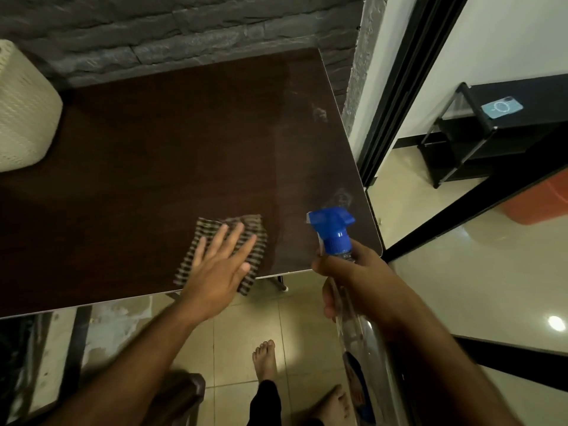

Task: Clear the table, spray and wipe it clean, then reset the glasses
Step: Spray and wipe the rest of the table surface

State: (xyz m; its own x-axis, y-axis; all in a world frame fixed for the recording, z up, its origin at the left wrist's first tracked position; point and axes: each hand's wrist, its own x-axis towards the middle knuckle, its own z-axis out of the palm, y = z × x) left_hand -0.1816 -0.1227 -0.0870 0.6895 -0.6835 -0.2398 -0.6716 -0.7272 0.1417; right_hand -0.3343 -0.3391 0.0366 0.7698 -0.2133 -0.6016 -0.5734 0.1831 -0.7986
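A dark brown table (159,142) fills the middle of the view. A brown and white striped cloth (256,227) lies near its front edge, slightly blurred. My left hand (219,265) presses flat on the cloth with fingers spread. My right hand (353,278) grips a clear spray bottle (333,229) with a blue trigger head, held over the table's front right corner. Smeared marks show on the right part of the tabletop. No glasses are in view.
A cream woven basket (21,109) stands on the table's left side. A grey stone wall (184,29) runs behind. To the right are a black door frame (396,96), a black shelf with a phone (501,106) and an orange bin (541,201). My bare feet stand on the tiled floor.
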